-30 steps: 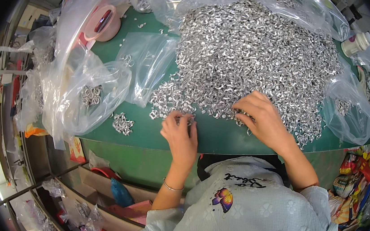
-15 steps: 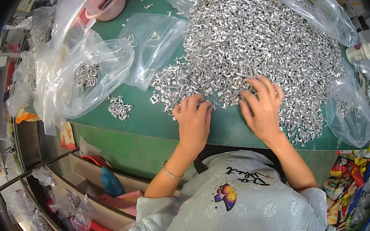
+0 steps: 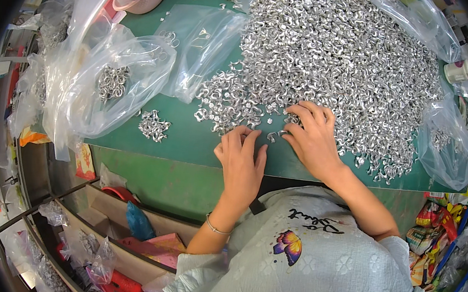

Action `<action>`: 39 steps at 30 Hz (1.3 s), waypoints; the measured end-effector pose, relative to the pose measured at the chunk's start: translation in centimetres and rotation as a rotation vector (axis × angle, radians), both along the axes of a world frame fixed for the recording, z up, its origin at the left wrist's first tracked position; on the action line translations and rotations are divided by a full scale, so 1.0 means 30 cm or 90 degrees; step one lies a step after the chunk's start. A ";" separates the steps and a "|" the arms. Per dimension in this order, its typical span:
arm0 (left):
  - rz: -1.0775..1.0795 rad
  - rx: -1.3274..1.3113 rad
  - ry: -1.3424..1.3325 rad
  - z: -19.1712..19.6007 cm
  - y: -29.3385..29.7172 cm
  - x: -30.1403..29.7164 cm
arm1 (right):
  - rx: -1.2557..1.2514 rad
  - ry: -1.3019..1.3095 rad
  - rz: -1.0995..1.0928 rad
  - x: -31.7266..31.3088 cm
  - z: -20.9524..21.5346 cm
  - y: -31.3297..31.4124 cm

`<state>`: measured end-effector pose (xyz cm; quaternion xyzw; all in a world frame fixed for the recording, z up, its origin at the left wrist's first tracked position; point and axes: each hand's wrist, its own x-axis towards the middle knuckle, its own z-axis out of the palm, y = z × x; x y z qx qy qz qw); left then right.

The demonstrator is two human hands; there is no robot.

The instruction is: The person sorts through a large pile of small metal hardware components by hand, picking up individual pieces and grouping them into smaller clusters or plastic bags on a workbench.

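A large heap of small, shiny, curved metal pieces (image 3: 335, 54) covers much of the green table. A smaller spread of these pieces (image 3: 228, 97) lies off its left side. My right hand (image 3: 315, 140) rests at the heap's lower edge, fingers bent and apart, their tips touching pieces. A few loose pieces (image 3: 273, 135) lie just left of its thumb. Close by on the left, my left hand (image 3: 240, 161) is at the near edge of the smaller spread. Its fingers are curved, with the thumb held away from them, and I see nothing in its grasp.
A small separate pile (image 3: 154, 125) lies toward the left. Clear plastic bags (image 3: 144, 79) with rings and another bag (image 3: 451, 146) flank the work. A pink basket (image 3: 146, 0) stands far left, a white bottle (image 3: 463, 71) far right. Open drawers (image 3: 96, 211) sit below the table's left edge.
My right hand has moved left and slightly down, bringing a few pieces toward the gap between the hands. My left hand has drawn a little nearer to me. The view has shifted slightly.
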<state>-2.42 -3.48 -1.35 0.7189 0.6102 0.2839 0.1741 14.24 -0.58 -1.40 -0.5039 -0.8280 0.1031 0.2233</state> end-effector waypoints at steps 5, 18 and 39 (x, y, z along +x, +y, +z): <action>-0.014 -0.004 0.029 -0.017 -0.005 0.007 | 0.035 0.074 -0.018 0.011 0.010 -0.013; -0.019 -0.011 -0.039 0.003 0.005 0.039 | -0.541 0.719 -0.153 0.030 0.023 -0.056; 0.023 -0.414 -0.809 0.020 -0.036 0.057 | -0.427 0.502 -0.080 0.016 0.053 -0.070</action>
